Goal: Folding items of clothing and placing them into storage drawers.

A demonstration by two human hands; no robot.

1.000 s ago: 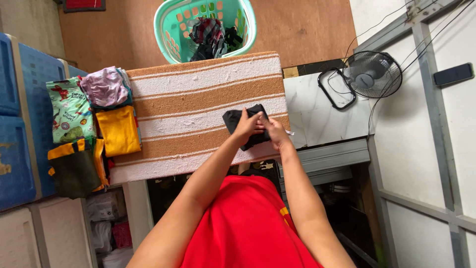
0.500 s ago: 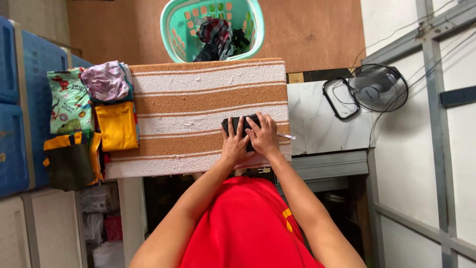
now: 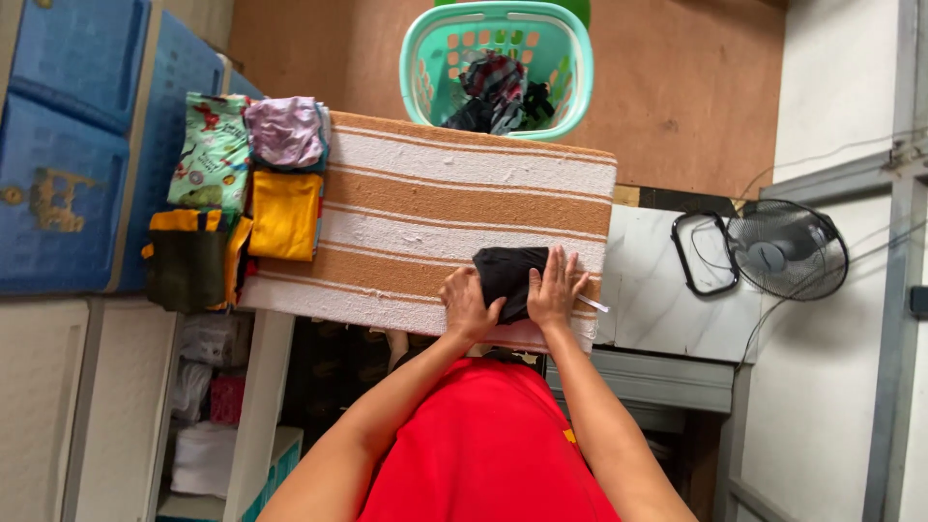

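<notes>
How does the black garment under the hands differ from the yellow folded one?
The black garment lies near the right end of the striped board, pressed by the left hand and right hand; the yellow garment sits untouched at the left end among other folded clothes. Black looks smaller. Both are folded flat.

Bright, even daylight, soft shadows, sharp focus throughout.

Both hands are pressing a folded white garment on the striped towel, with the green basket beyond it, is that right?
Not quite: the folded garment is black, not white, as the head view shows. The left hand and right hand do press it on the striped towel, the green basket beyond.
</notes>
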